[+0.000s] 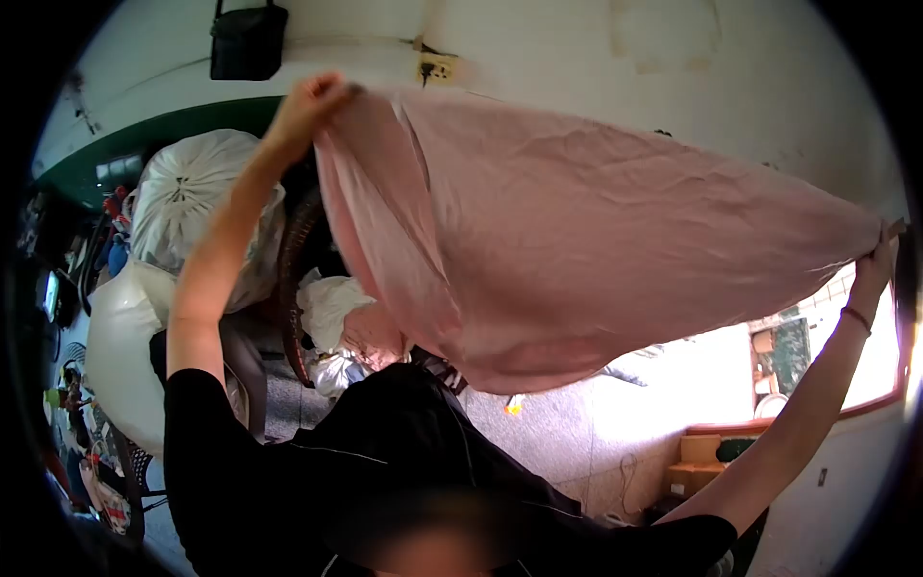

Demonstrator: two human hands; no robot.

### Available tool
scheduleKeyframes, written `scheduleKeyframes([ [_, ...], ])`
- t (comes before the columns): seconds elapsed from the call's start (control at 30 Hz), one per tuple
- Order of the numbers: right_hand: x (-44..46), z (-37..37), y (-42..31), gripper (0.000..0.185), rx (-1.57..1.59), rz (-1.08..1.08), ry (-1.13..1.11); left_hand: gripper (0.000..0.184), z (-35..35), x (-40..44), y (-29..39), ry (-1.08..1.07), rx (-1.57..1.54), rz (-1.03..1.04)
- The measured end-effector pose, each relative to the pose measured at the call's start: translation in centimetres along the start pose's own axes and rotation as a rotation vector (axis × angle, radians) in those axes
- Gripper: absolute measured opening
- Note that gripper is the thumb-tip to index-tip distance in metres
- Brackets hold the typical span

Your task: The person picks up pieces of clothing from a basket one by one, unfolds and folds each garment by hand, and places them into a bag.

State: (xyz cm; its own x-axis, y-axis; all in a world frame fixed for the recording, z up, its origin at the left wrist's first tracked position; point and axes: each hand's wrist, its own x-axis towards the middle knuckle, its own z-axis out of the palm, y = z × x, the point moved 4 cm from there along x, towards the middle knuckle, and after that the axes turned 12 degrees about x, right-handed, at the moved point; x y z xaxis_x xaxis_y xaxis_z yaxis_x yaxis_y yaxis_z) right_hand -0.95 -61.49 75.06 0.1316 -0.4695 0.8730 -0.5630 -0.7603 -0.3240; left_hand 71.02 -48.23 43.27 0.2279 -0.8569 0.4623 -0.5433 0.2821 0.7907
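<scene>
A large pink cloth (577,231) hangs stretched between my two raised hands, its lower edge sagging. My left hand (312,106) is closed on its upper left corner. At the far right, my right hand (875,258) grips the opposite end with bent fingers. Near the left hand the fabric doubles into loose folds; wrinkles run across the right part. Whether it is a sheet or a garment I cannot tell. The cloth hides much of the wall and floor behind it.
Stuffed white bags (197,188) stand at left beside a brown woven chair arm (296,279). White and pink fabrics (351,322) lie behind it. A black bag (248,40) hangs on the wall near a socket (437,67). Cardboard boxes (694,471) sit low at right below a bright opening.
</scene>
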Motion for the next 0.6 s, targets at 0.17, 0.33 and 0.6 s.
scheduleKeyframes([
  [0.17, -1.2, 4.8, 7.7, 0.042, 0.906, 0.689, 0.25, 0.023, -11.9, 4.0, 9.7, 0.458, 0.258, 0.073],
  [0.33, -3.0, 10.7, 11.1, 0.038, 1.003, 0.785, 0.17, 0.017, -15.2, 6.2, 16.9, 0.44, 0.231, 0.136],
  [0.6, -3.4, 19.4, 9.1, 0.035, 0.931, 0.718, 0.143, 0.013, -20.0, 6.8, 14.8, 0.536, 0.456, -0.042],
])
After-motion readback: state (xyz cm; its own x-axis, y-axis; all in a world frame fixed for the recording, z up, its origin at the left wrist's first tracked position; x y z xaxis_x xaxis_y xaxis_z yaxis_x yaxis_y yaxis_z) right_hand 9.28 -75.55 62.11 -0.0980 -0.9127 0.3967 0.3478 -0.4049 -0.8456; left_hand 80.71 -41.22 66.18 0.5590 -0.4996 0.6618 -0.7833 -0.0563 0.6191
